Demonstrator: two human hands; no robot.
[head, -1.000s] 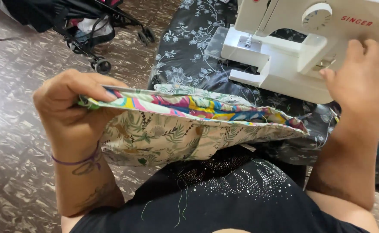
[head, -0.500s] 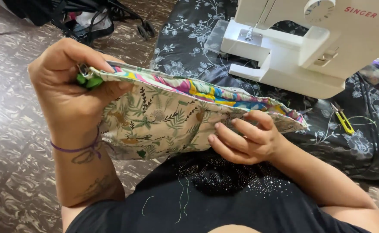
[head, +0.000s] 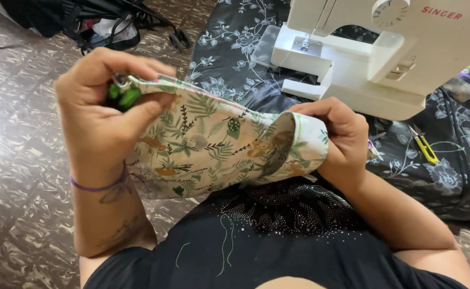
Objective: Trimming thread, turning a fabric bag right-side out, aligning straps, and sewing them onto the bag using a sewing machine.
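Fabric pouch (head: 213, 144), sewn but off the far sewing machine (head: 385, 53), is pinched at its left end by the left hand (head: 104, 112) while the right hand (head: 336, 134) grips its open right end.

Bare forearms here, no sleeves reaching the wrists. A thin purple band (head: 102, 186) circles the left wrist, tattoo linework (head: 118, 231) just below it. The black top (head: 278, 235) sparkles with tiny silver studs, loose green threads (head: 225, 247) clinging.

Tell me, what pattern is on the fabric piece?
Cream with green ferns and leaves, fabric piece, head view.
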